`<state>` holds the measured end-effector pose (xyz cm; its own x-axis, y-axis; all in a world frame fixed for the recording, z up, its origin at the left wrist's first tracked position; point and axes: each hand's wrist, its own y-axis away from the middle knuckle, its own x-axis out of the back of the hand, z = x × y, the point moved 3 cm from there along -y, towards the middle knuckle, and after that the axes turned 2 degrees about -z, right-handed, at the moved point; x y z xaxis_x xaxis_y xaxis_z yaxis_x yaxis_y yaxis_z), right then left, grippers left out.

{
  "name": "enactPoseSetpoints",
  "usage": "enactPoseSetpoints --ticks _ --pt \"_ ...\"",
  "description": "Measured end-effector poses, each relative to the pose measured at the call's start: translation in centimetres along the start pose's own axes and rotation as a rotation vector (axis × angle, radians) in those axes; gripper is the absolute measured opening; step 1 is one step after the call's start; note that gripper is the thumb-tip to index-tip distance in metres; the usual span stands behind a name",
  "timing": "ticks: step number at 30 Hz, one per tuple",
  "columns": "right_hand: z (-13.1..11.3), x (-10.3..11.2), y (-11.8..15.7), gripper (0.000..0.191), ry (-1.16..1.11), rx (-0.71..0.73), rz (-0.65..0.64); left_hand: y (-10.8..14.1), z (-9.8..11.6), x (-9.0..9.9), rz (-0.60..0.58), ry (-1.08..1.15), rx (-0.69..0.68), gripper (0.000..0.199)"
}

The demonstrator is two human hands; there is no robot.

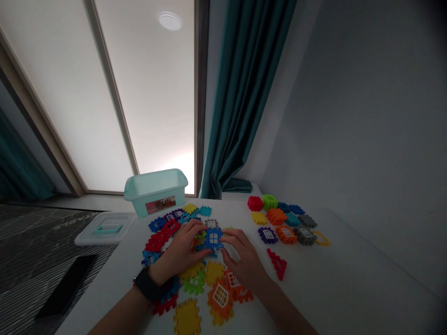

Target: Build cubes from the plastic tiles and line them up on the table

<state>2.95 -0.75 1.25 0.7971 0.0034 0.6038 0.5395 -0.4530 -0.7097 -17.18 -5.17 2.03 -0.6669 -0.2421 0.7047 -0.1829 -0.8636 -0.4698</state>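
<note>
A blue square building tile (213, 238) with notched edges and a window grid is held up between my two hands, above a loose pile of tiles. My left hand (186, 244), with a dark watch at the wrist, pinches its left edge. From the other side, the fingertips of my right hand (240, 253) grip its right edge. Under and around my hands lie red tiles (157, 242), yellow tiles (187, 317), a green tile (195, 282) and orange window tiles (220, 295). My hands and forearms hide part of the pile.
Sorted stacks stand at the right, among them orange tiles (277, 217), purple window tiles (267, 235) and grey window tiles (305, 235). A red triangle (277, 264) lies nearer. A mint tub (157, 179) stands at the back left, beside a clear lid (104, 229). A dark phone-like slab (66, 287) lies left.
</note>
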Motion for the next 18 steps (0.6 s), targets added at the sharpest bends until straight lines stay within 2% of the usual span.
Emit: enactPoseSetpoints --ticks 5,9,11,13,18 --pt "0.19 0.11 0.08 0.023 -0.003 -0.004 0.022 -0.15 0.17 0.11 -0.012 0.148 0.029 0.035" --pt "0.3 0.21 0.09 0.017 -0.04 -0.005 0.058 -0.27 0.41 0.07 -0.066 0.245 0.066 0.021" --pt "0.39 0.32 -0.01 0.011 -0.094 -0.08 0.069 -0.36 0.42 -0.02 -0.098 0.285 0.086 0.014" --pt "0.49 0.35 -0.2 0.005 -0.174 -0.192 0.055 -0.45 0.39 -0.1 -0.122 0.318 0.107 0.015" --pt "0.79 -0.33 -0.55 0.022 -0.522 -0.486 -0.016 -0.58 0.48 -0.11 -0.184 0.405 0.16 0.028"
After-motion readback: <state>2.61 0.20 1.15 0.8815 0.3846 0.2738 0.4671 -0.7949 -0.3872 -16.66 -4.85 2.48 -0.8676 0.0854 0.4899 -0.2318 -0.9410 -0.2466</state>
